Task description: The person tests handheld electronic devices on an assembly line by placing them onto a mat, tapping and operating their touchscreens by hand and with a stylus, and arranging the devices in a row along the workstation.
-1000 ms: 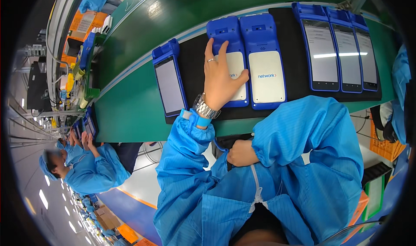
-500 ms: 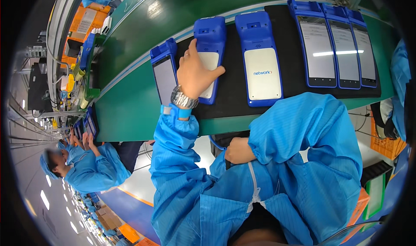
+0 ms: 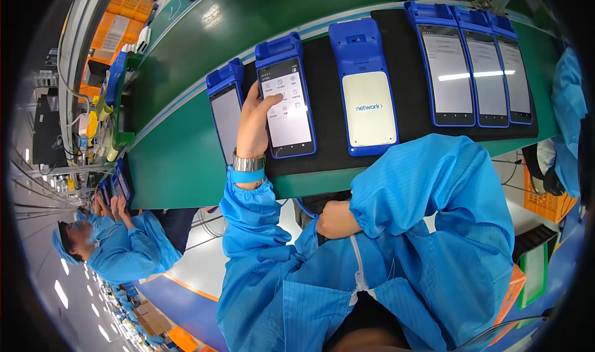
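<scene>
The black mat point(image 3: 325, 104) on the green bench point(image 3: 170, 172) serves as the reference for position. Beyond the mat's left end, well apart, a co-worker point(image 3: 133, 246) sits with raised hands. At the mat's left end lies a blue-framed terminal point(image 3: 228, 115), screen upward and pale. The left hand point(image 3: 252, 127) is over the mat's left part, half closed: the thumb overlies the screen of the lit terminal point(image 3: 291, 111), and the fingers, partly hidden, lie at its left edge. Whether they clamp it cannot be told. This unit rests face up on the mat: blue frame, blocky blue head, dark upper band, grey icons on white. On the mat's near side, well apart, the right hand point(image 3: 335, 220) is curled; its contents cannot be determined. Mid-mat lies a face-down terminal point(image 3: 367, 98) with a cream panel. Three face-up terminals point(image 3: 445, 73) stand side by side at the mat's right end.
</scene>
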{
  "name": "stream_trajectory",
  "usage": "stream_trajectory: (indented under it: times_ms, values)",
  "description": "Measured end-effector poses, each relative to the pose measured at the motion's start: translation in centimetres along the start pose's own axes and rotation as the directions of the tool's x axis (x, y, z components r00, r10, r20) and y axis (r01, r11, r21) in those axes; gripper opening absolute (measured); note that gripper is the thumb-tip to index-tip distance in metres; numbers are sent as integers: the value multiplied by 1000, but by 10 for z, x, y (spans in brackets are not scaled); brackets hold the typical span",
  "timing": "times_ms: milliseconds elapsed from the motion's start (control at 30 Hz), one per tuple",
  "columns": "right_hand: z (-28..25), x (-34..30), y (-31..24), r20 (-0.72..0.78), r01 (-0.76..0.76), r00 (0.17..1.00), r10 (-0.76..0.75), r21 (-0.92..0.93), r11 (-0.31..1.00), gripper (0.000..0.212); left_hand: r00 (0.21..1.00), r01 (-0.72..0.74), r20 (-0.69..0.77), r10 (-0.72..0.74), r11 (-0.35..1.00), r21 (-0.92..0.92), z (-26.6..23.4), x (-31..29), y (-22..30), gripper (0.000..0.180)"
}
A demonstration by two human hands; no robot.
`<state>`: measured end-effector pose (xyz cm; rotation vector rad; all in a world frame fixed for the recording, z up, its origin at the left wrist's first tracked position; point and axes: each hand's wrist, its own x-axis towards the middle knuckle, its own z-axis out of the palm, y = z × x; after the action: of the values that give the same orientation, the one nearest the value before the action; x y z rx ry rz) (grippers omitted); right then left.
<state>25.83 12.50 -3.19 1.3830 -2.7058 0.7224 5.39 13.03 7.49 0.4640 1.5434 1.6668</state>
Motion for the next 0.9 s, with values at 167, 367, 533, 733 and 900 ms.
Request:
stream_trajectory:
  times_ms: [167,367,533,733,900]
  values:
    - [2,0,0,7,33,999,-33,-63,997,17,955,-187,-148,257,909,372,7,-8,-1,54]
    - [11,1,-7,-68,-22,997,21,-13,1000,19,712,-623,409,571,243,744,72,-20,4,66]
    - [55,8,-11,-407,-143,893,190,143,979,17,850,-418,408,333,-44,907,140,-30,-46,79]
    - [31,0,-13,-260,-42,966,2,-150,988,16,808,-446,406,427,-7,895,121,-21,-46,73]
    - [22,-9,-12,-250,18,967,-46,-113,993,18,871,-346,335,360,-36,937,121,-17,-36,81]
